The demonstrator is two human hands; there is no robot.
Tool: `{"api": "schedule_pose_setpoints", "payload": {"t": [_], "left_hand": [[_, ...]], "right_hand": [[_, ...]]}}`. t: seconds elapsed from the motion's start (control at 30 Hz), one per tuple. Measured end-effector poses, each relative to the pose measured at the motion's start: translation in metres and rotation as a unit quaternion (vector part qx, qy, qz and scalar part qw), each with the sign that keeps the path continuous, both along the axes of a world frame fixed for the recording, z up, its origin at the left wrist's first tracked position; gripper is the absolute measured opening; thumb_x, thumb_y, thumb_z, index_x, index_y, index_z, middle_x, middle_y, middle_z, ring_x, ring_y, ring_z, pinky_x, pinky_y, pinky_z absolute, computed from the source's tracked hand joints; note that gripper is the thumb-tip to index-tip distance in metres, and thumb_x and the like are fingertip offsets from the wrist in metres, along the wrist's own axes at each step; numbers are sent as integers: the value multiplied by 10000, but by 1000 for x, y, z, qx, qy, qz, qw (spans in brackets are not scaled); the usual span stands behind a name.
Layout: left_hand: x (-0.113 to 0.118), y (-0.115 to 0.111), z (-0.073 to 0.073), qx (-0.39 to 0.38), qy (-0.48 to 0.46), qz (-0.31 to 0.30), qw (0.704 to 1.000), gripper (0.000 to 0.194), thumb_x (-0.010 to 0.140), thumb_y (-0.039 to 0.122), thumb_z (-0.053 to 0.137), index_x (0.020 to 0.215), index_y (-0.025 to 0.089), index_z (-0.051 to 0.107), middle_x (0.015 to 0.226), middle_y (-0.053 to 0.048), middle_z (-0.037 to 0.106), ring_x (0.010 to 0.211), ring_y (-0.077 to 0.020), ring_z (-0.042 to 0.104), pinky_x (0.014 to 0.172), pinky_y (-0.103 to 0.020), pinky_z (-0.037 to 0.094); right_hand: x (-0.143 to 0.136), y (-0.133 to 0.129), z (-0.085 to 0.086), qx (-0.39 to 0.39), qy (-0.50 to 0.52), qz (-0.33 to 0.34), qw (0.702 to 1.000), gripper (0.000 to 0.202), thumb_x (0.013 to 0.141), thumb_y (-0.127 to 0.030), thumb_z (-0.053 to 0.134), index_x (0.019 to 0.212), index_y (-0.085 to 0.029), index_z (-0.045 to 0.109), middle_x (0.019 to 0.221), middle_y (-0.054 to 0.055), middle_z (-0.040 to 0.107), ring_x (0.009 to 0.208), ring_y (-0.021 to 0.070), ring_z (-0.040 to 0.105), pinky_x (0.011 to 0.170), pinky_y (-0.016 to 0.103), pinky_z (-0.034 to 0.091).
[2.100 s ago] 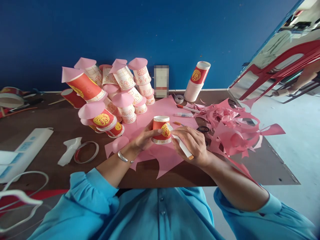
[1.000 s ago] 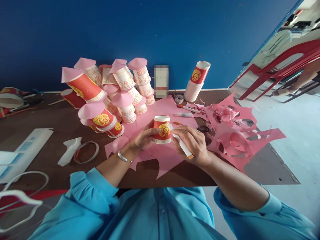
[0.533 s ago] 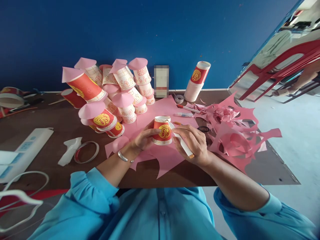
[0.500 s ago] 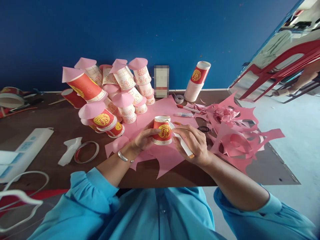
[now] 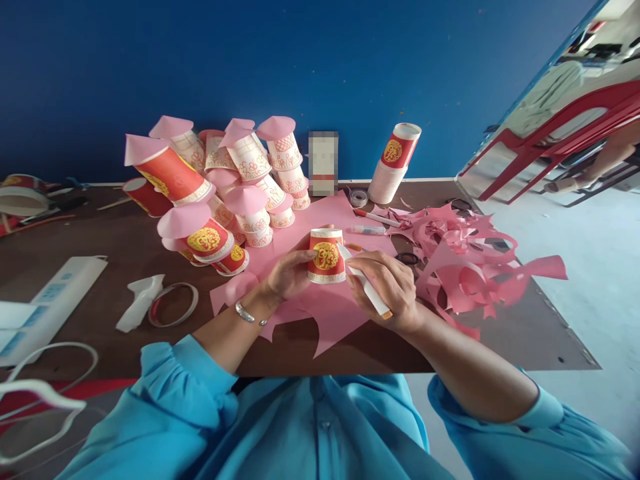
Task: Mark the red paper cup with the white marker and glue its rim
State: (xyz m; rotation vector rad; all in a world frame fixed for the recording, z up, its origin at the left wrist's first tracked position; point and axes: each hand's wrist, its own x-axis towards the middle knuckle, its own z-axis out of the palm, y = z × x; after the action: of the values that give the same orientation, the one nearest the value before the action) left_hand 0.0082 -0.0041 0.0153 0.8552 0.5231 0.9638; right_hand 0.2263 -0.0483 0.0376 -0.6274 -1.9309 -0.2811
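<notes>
A red paper cup (image 5: pixel 327 257) with a yellow emblem and pale rims is held upside down over pink paper (image 5: pixel 330 217). My left hand (image 5: pixel 290 272) grips its left side, fingers behind it. In my right hand (image 5: pixel 387 287) is a white knife-like tool (image 5: pixel 373 295) with an orange end; its tip touches or nearly touches the cup's upper right side. To the left stand several decorated cups with pink cone tops (image 5: pixel 247 200). A stack of cups (image 5: pixel 389 181), red cup on top, leans by the wall.
Pink paper scraps (image 5: pixel 470 253) cover the table's right side, beside black scissors (image 5: pixel 407 259) and a marker (image 5: pixel 369 230). A tape roll (image 5: pixel 173 305) and a white power strip (image 5: pixel 50 307) lie left. A person's arm (image 5: pixel 607 157) shows at a red chair.
The cup has turned slightly and risen a little in my hands. The pink scraps on the right have shifted and sunk down, uncovering a dark ring-like object behind them.
</notes>
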Motion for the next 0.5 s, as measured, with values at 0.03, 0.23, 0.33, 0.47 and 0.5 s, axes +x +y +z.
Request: {"api": "schedule_pose_setpoints", "payload": {"t": [0.03,0.23,0.33,0.47,0.5], "left_hand": [[0,0,0,1,0,0,1000,693,850,438,893,1499,252,737,1220,-76,872,1184,-353,800,1001,-454,622],[-2,-6,-1,2,46,7,999,695,839,592,963,1411,246,772,1220,-84,853,1166,-353,787,974,-446,611],[-3,-7,-1,-6,62,11,998,637,813,538,997,1335,234,793,1145,-67,835,1051,-298,789,929,-415,618],[-4,-7,-1,-9,67,2,998,539,835,479,985,1264,205,808,1072,-56,818,998,-270,770,887,-390,617],[-4,-7,-1,-9,68,-1,998,554,837,471,986,1288,206,803,1086,-56,821,1008,-270,772,890,-390,620]], "right_hand": [[0,0,0,3,1,-2,1000,292,1087,-125,659,1370,-189,692,993,82,854,842,236,834,813,368,714],[1,0,-1,-13,4,3,1000,355,1085,-140,669,1427,-228,693,1049,73,869,887,247,858,852,384,729],[0,0,-2,-16,-1,1,1000,353,1085,-137,657,1423,-234,690,1050,77,872,886,252,864,877,393,737],[-1,0,-2,-13,-14,0,1000,321,1098,-132,648,1404,-220,687,1061,93,870,906,249,869,857,386,738],[-1,0,-2,-11,-17,0,1000,310,1099,-128,651,1396,-208,688,1066,100,869,920,248,870,843,377,736]]}}
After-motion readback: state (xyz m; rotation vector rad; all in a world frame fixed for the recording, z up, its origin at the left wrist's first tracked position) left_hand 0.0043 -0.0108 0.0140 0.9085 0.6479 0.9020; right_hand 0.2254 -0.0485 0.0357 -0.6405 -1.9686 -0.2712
